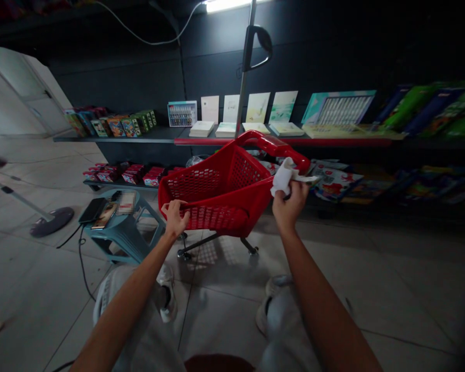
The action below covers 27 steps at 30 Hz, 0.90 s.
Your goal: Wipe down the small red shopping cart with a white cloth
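A small red shopping cart (256,209) with perforated plastic sides stands before me, its handle (273,144) toward the right. My left hand (175,218) is closed over the rim at the cart's front left corner, fingers hooked over the edge. In my right hand (289,206) is a crumpled white cloth (282,178), pinched between the fingers. That hand is beside the handle end of the cart; whether the cloth touches the plastic I cannot tell. The cart's basket shows nothing inside it.
A blue-grey plastic stool (139,240) at the left carries a phone (104,216) and a black device (92,210) with a cable. Behind the cart, a shelf (158,135) holds notebooks and boxes. A metal pole (242,98) rises behind the cart. A round stand base (52,222) sits farther left.
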{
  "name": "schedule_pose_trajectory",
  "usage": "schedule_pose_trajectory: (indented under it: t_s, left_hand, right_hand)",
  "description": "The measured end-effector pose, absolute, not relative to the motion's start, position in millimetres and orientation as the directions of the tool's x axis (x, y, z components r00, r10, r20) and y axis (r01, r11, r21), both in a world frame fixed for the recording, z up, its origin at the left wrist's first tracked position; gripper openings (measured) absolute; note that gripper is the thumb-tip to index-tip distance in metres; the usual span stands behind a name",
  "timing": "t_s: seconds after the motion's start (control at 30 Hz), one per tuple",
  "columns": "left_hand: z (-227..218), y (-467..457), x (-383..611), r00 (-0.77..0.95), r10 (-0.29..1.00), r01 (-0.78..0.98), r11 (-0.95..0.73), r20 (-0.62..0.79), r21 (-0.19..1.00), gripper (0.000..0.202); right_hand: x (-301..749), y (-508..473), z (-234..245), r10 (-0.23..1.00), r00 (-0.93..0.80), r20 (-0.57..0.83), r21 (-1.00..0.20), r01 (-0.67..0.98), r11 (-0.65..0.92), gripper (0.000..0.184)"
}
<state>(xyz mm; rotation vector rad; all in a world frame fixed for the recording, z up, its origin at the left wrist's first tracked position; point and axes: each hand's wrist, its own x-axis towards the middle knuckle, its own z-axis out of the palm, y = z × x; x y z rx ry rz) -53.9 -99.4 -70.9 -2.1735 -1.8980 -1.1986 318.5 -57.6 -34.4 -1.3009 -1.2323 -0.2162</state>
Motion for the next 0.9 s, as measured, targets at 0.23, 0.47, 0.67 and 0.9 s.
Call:
schedule_pose_trajectory:
  t_s: [0.23,0.47,0.67,0.9]
  left_hand:
    - [-68,-96,-54,-0.074,0.855,0.868,-0.199,0.514,0.455,0.022]
    - [-68,-95,-52,-0.095,0.839,0.872,-0.189,0.535,0.452,0.022]
    - [-70,-90,-52,-0.111,0.82,0.862,-0.202,0.561,0.465,0.019]
    - [-70,-89,-52,-0.103,0.82,0.859,-0.212,0.563,0.466,0.019]
  right_hand:
    - [320,-59,-61,0.629,0.441,0.64,-0.718,0.635,0.285,0.05]
    - [307,-63,-98,0.727,0.369,0.579,-0.728,0.635,0.258,0.048]
    - [292,-83,-134,0.816,0.208,0.539,-0.675,0.687,0.27,0.049]
    - [296,-93,-132,0.857,-0.057,0.512,-0.557,0.738,0.381,0.036]
